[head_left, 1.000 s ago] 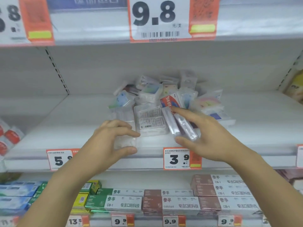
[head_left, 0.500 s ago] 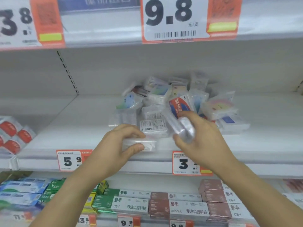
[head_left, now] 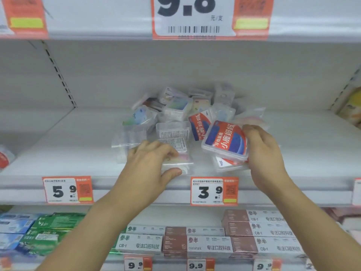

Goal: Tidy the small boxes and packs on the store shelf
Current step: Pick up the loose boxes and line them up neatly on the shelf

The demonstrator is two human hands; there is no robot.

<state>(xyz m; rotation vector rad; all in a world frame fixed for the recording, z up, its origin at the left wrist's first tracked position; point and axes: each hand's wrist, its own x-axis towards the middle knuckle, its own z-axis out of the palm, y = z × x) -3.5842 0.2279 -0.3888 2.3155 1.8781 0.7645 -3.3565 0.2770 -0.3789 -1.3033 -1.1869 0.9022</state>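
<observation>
A white store shelf (head_left: 293,153) carries a loose heap of small clear plastic boxes (head_left: 175,112) near its middle, toward the back wall. On the front rail are two price tags, one reading 5.9 (head_left: 67,189) and one reading 3.9 (head_left: 214,191).

The left hand (head_left: 150,165) is at the front edge of the shelf. Its grip is narrow: the fingers lie on top and the thumb is at the front of a flat clear pack (head_left: 178,163), which rests on the shelf.

The right hand (head_left: 263,153) holds a clear box with a red and blue label (head_left: 226,141), tilted, with the label facing the camera. A second box of the same kind (head_left: 224,164) is just under it; I cannot tell if the hand holds this one also.

Below, the lower shelf has rows of long cartons (head_left: 197,244) and some green packs (head_left: 48,231) on the left.
</observation>
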